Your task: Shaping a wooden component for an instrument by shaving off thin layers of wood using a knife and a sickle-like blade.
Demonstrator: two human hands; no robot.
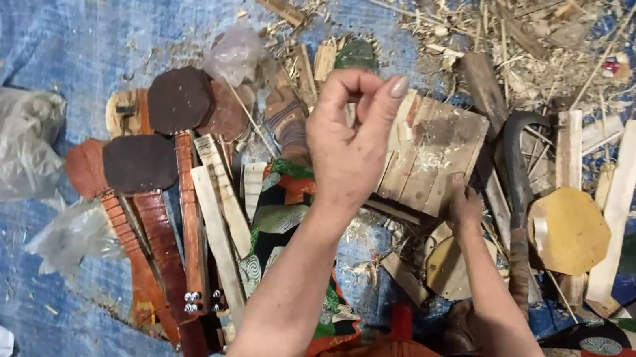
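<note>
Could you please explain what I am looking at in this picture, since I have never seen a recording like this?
There is no machine here: a person wears a camera on the head, so the one picture looks down at their own two bare hands. The left hand is raised, fingers pinched together; whether it holds anything is too small to tell. The right hand rests at the edge of a worn wooden block. Everything lies on a blue tarp: small unfinished stringed instruments with dark octagonal bodies, a yellow octagonal piece, a curved blade, wooden slats and shavings.
</note>
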